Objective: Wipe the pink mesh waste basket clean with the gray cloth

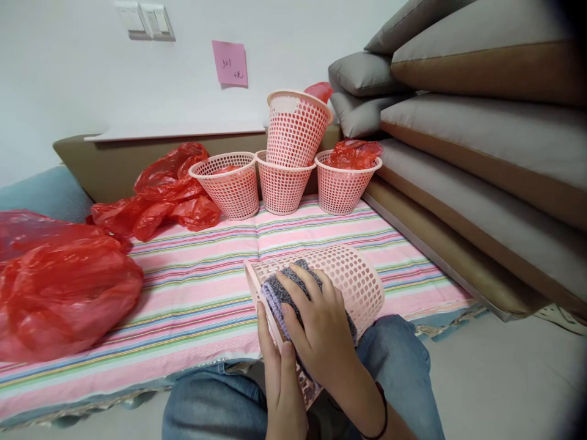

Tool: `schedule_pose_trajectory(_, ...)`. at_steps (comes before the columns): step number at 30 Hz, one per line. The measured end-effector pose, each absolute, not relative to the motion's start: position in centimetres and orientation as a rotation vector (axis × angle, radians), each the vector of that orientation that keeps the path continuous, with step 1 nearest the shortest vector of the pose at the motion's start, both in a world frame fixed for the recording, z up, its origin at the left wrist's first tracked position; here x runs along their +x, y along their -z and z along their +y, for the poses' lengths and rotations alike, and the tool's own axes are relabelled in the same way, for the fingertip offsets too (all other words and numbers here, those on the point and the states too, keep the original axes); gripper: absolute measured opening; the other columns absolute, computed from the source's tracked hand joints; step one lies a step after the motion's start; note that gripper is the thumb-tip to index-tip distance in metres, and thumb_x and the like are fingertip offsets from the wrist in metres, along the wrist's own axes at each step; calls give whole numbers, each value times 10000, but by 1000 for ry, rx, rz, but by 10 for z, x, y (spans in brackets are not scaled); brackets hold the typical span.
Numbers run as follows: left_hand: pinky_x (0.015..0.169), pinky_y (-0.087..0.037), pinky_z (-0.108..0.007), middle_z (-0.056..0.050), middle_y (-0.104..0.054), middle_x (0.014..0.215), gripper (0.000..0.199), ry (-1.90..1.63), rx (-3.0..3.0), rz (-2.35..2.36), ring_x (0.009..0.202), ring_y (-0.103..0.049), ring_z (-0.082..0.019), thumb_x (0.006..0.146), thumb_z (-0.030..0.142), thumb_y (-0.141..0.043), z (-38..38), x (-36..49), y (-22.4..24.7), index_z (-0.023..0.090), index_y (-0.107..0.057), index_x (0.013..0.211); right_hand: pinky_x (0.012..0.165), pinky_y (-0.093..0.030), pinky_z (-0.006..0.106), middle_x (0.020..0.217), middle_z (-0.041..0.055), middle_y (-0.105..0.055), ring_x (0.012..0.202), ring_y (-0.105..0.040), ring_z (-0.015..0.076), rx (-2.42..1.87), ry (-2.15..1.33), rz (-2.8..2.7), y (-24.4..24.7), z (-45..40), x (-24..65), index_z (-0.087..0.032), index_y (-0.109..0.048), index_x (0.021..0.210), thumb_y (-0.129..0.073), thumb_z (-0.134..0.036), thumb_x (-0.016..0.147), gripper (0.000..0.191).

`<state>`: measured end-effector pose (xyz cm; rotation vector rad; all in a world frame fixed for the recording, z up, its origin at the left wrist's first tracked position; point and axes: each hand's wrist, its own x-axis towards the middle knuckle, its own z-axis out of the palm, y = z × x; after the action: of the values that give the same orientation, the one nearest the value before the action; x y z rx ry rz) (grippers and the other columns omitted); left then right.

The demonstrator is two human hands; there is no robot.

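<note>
A pink perforated plastic basket [353, 281] lies on its side at the front edge of the striped cloth, its rim to the left. My left hand [280, 373] grips that rim from below, fingers along its edge. On the basket's outer wall, near the rim, my right hand [316, 318] presses a grey and lilac cloth [275, 293], its fingers bent over it. The part of the cloth under the palm is hidden.
Behind stand pink baskets [287, 189] with red plastic inside, one tilted on top of another. Red plastic bags [68, 287] lie left. Stacked grey cushions [481, 128] rise at right. The striped cloth [197, 305] covers the low surface.
</note>
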<state>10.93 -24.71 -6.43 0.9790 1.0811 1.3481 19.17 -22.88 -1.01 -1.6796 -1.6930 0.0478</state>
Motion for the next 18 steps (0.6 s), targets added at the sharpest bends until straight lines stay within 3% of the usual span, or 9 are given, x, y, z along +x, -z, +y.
schedule_pose_trajectory(4, 1230, -152, -343, 8, -141, 1671, 736, -1370, 1012, 1084, 1530, -113, -196, 950, 535, -470, -248, 108, 72, 309, -159, 1577, 1057, -359, 560, 1480, 17, -486, 1306, -377, 316, -1679, -52, -1694, 11, -228, 192, -285, -531, 1385, -405, -274, 972, 432)
schedule_pose_trajectory(11, 1216, -232, -358, -41, -192, 1657, 683, -1376, 1042, 1108, 1499, -241, -237, 972, 495, -457, -252, 107, 75, 282, -209, 1572, 1067, -362, 573, 1492, 17, -472, 1320, -376, 326, -1685, -46, -1710, 9, -229, 192, -299, -513, 1405, -467, -327, 952, 456)
schedule_pose_trajectory(18, 1228, -203, -370, -85, -266, 1632, 683, -1459, 1059, 1132, 1490, -268, -239, 983, 511, -405, -254, 112, 74, 212, -227, 1571, 1039, -390, 591, 1493, 11, -466, 1318, -386, 343, -1690, -37, -1725, 8, -231, 193, -356, -512, 1404, -529, -350, 927, 477)
